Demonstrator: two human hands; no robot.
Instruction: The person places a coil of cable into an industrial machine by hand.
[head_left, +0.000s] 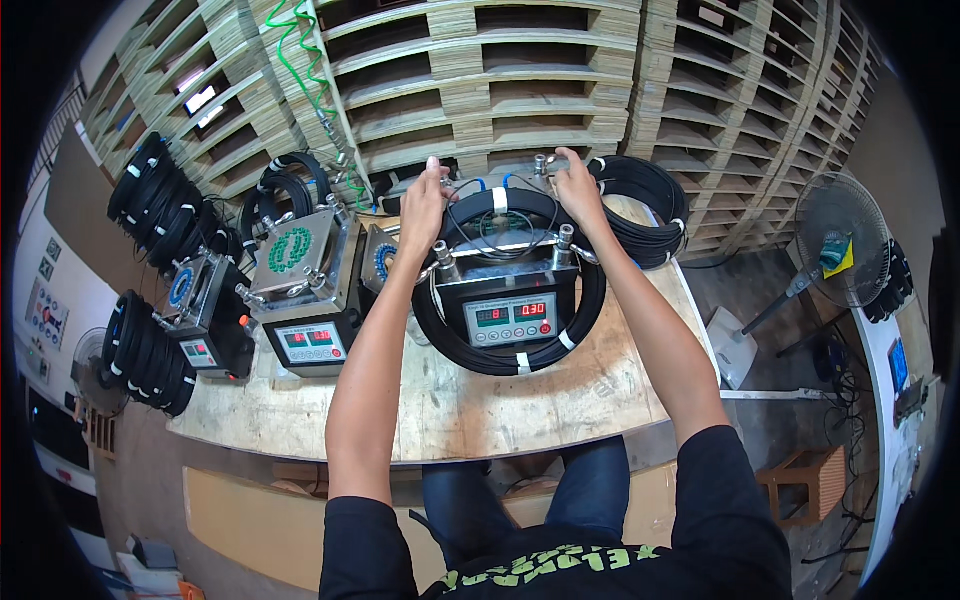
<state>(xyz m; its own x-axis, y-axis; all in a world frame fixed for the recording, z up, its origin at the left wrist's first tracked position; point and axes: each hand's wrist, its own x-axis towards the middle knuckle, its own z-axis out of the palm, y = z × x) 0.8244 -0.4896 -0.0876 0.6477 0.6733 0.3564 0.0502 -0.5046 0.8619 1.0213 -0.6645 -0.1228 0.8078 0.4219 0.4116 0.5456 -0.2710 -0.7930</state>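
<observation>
A benchtop polishing machine (508, 275) with a lit red display stands in front of me. A ring of black cable (590, 300), bound with white ties, hangs round it. My left hand (424, 205) is at the machine's far left corner, its fingers curled and partly hidden. At the far right corner, my right hand (578, 190) has thumb and forefinger closed at the lever of a metal clamp post (541, 165). Two nearer clamp posts, the left one (446, 258) and the right one (565, 240), rise at the front. Thin dark cables loop across the machine's top.
Left on the wooden table (480, 415) stand a machine with a green-ringed plate (300, 265) and a smaller one (200, 310). Black cable coils (150, 350) hang beyond; another coil (640, 210) lies right. A standing fan (845, 240) is at the right, wooden pallets (490, 85) behind.
</observation>
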